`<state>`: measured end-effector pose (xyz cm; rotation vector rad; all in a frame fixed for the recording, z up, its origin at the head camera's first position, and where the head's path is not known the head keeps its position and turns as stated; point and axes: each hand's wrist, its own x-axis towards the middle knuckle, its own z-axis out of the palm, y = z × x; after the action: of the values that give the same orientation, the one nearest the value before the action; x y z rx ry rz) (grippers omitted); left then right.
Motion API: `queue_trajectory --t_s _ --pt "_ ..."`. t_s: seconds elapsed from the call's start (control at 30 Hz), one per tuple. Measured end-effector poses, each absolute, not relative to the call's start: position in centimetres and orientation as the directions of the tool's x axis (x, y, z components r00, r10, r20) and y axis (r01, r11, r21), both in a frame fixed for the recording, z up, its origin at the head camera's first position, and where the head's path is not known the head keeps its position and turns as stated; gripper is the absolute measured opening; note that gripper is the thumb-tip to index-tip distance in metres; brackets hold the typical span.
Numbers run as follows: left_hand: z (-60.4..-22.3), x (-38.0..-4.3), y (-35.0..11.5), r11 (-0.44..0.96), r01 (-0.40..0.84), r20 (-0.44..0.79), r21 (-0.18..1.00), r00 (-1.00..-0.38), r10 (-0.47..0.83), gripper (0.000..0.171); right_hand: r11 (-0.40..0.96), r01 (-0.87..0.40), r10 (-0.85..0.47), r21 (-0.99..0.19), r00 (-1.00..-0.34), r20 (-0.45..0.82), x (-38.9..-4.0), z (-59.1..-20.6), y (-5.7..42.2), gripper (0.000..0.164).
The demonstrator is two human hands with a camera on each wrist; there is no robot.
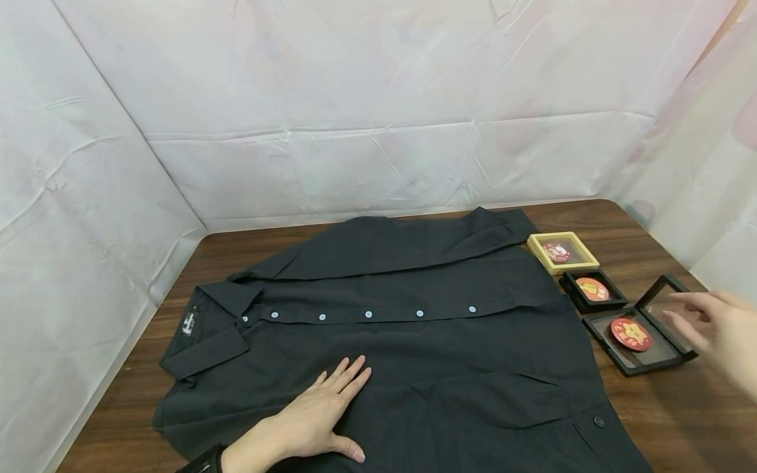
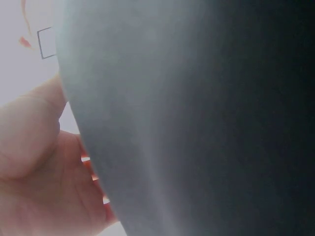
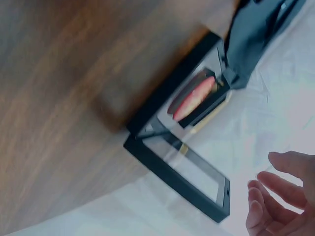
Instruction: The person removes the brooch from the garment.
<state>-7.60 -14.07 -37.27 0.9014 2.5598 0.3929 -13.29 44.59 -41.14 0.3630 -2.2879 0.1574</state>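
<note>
A dark button-up shirt (image 1: 414, 355) lies spread on the table, its collar to the left. My left hand (image 1: 310, 420) rests flat on the shirt with fingers extended. A dark blurred surface (image 2: 162, 118) fills most of the left wrist view and hides the fingers. Right of the shirt, a black display case (image 1: 650, 366) stands open, with a round red badge (image 1: 631, 334) inside. Its clear-windowed lid (image 3: 179, 184) is raised. Loosely curled and holding nothing, my right hand (image 1: 715, 332) is beside this lid; the right wrist view shows a gap between them.
Behind the open case sit a smaller black case (image 1: 616, 303) with an orange-red badge and a yellow-framed case (image 1: 550, 268), both close to the shirt's hem. The brown wooden table (image 1: 710, 420) is bordered by white hanging sheets (image 1: 378, 157) at the back and sides.
</note>
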Motion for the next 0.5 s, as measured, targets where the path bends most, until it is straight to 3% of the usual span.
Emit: queue_trajectory --t_s 0.23,0.3,0.4,0.5 --pt "-37.3 -7.6 -14.1 0.753 0.536 -0.27 0.382 -0.714 0.645 0.106 0.93 -0.273 0.019 -0.248 -0.637 0.771 -14.5 -43.4 49.0 0.041" --pt "-37.3 -7.6 -14.1 0.753 0.536 -0.269 0.382 -0.715 0.646 0.106 0.904 -0.235 0.117 -0.358 -0.669 0.734 -14.6 -43.5 49.6 0.033" --pt "-37.3 -7.6 -14.1 0.752 0.535 -0.269 0.385 -0.715 0.646 0.106 0.862 -0.1 0.261 -0.496 -0.752 0.605 -14.5 -43.8 50.8 0.043" --pt "-37.3 -7.6 -14.1 0.752 0.533 -0.27 0.388 -0.715 0.645 0.106 0.832 0.054 0.351 -0.553 -0.822 0.448 -14.3 -43.7 51.6 0.054"
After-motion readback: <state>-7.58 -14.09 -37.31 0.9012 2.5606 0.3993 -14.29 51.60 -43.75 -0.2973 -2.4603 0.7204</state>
